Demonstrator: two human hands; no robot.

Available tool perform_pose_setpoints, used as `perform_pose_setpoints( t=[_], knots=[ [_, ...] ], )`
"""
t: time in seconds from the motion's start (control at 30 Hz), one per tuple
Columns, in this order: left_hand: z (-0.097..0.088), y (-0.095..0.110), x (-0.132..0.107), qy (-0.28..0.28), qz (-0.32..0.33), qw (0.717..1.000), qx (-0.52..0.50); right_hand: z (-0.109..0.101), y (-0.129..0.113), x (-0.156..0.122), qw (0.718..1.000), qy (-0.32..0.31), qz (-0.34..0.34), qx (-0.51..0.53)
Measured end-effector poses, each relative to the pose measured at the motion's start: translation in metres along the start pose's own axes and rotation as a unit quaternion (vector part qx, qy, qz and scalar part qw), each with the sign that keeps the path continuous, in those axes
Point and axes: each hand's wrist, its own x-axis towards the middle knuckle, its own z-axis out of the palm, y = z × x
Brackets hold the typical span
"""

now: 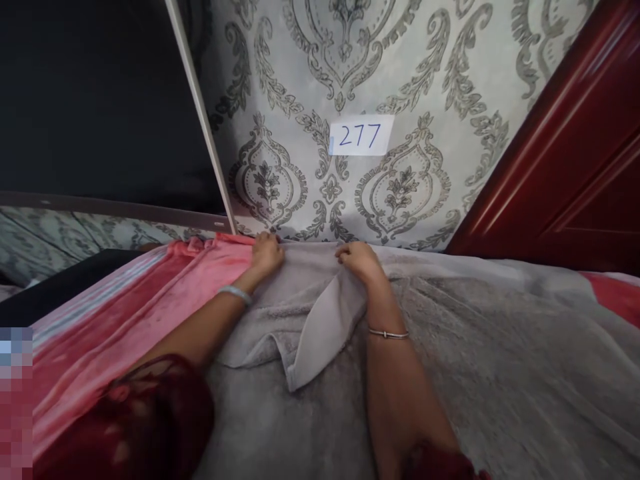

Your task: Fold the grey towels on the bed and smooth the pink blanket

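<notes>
A soft grey blanket (450, 360) spreads in front of me, with a loose corner flap (320, 340) folded up between my forearms. My left hand (268, 255) is closed on the far edge of the grey blanket, right where it meets a pink and red striped blanket (165, 293). Along the same edge, farther right, my right hand (359, 259) pinches the grey cloth with bent fingers. The fingertips of both hands are partly hidden by the knuckles and the fabric.
A patterned wall (300, 80) bearing a paper label marked 277 (361, 135) rises just behind the blankets. On the left hangs a large dark screen (100, 100); a glossy dark red wooden panel (565, 173) slants in at right. Something black (65, 280) lies at far left.
</notes>
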Motion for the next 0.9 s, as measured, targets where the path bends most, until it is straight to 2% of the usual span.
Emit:
perform_pose_setpoints(
  t=[0.03, 0.07, 0.17, 0.2, 0.27, 0.33, 0.4, 0.43, 0.47, 0.5, 0.57, 0.6, 0.63, 0.67, 0.73, 0.83, 0.9],
  knots=[
    [-0.012, 0.002, -0.018, -0.013, 0.057, 0.998, -0.011, -0.001, 0.001, 0.000, 1.000, 0.020, 0.004, 0.014],
    [-0.024, 0.003, -0.040, -0.051, 0.123, 0.990, -0.034, -0.002, 0.001, 0.000, 0.999, 0.040, 0.008, 0.029],
    [-0.055, 0.005, -0.125, -0.213, 0.230, 0.940, -0.134, -0.002, -0.001, 0.000, 0.995, 0.075, 0.016, 0.066],
    [-0.062, 0.006, -0.152, -0.248, 0.243, 0.925, -0.156, -0.001, -0.003, 0.001, 0.994, 0.081, 0.017, 0.077],
    [-0.071, 0.008, -0.193, -0.308, 0.208, 0.911, -0.181, 0.000, -0.006, 0.001, 0.990, 0.100, 0.015, 0.102],
    [-0.075, 0.011, -0.207, -0.363, 0.146, 0.890, -0.235, 0.001, -0.008, 0.001, 0.983, 0.127, 0.014, 0.135],
    [-0.082, 0.014, -0.194, -0.403, 0.096, 0.868, -0.276, 0.002, -0.007, 0.001, 0.971, 0.152, 0.015, 0.182],
    [-0.087, 0.016, -0.179, -0.407, 0.077, 0.868, -0.273, 0.001, -0.007, 0.001, 0.964, 0.167, 0.017, 0.209],
    [-0.094, 0.018, -0.161, -0.397, 0.067, 0.881, -0.248, 0.001, -0.006, 0.002, 0.954, 0.185, 0.019, 0.234],
    [-0.103, 0.021, -0.140, -0.367, 0.053, 0.907, -0.198, -0.001, -0.005, 0.002, 0.944, 0.209, 0.021, 0.256],
    [-0.123, 0.031, -0.099, -0.249, 0.080, 0.964, -0.050, -0.004, -0.005, 0.002, 0.921, 0.267, 0.022, 0.283],
    [-0.133, 0.037, -0.080, -0.169, 0.107, 0.979, 0.050, -0.006, -0.006, 0.002, 0.911, 0.290, 0.021, 0.291],
    [-0.142, 0.045, -0.063, -0.093, 0.141, 0.975, 0.143, -0.008, -0.007, 0.001, 0.905, 0.298, 0.016, 0.304],
    [-0.149, 0.052, -0.049, -0.040, 0.156, 0.962, 0.220, -0.009, -0.009, 0.000, 0.903, 0.284, 0.012, 0.323],
    [-0.159, 0.066, -0.027, 0.024, 0.167, 0.934, 0.315, -0.009, -0.014, -0.001, 0.905, 0.194, 0.013, 0.379],
    [-0.157, 0.075, -0.004, 0.054, 0.153, 0.921, 0.355, -0.001, -0.022, -0.001, 0.899, 0.021, 0.030, 0.436],
    [-0.144, 0.070, 0.009, 0.051, 0.135, 0.923, 0.356, 0.009, -0.027, 0.001, 0.909, -0.025, 0.015, 0.415]
  ],
)
